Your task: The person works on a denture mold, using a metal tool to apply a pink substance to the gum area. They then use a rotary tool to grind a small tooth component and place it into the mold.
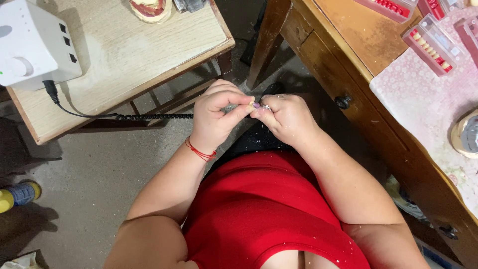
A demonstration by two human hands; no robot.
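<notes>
With both forearms drawn in over the lap, the hands meet at centre, low between the two desks. Left hand (pixel 215 115): fingers curled tight, thumb and forefinger pinched together on a tiny purplish piece (pixel 256 105); red thread band (pixel 200 151) on the wrist. Right hand (pixel 285 117): fingers closed round a small metallic tool tip (pixel 266 107), tip touching or just beside the piece; can't tell which. Coiled black cord (pixel 154 116) runs from behind the left hand to the white control box (pixel 31 42) on the left desk (pixel 129 55).

Step looks like fine trimming or grinding of the small piece, mid-work; white dust on the red top and floor fits that. Next move likely calls for a steady pinch and light tool contact, since the piece is very small.

Farther out: dental model (pixel 150 9) at the far edge of the left desk; red tooth-set cards (pixel 432 44) on the right desk (pixel 348 45) with a patterned cloth (pixel 423 99); yellow-capped bottle (pixel 17 195) on the floor at left
</notes>
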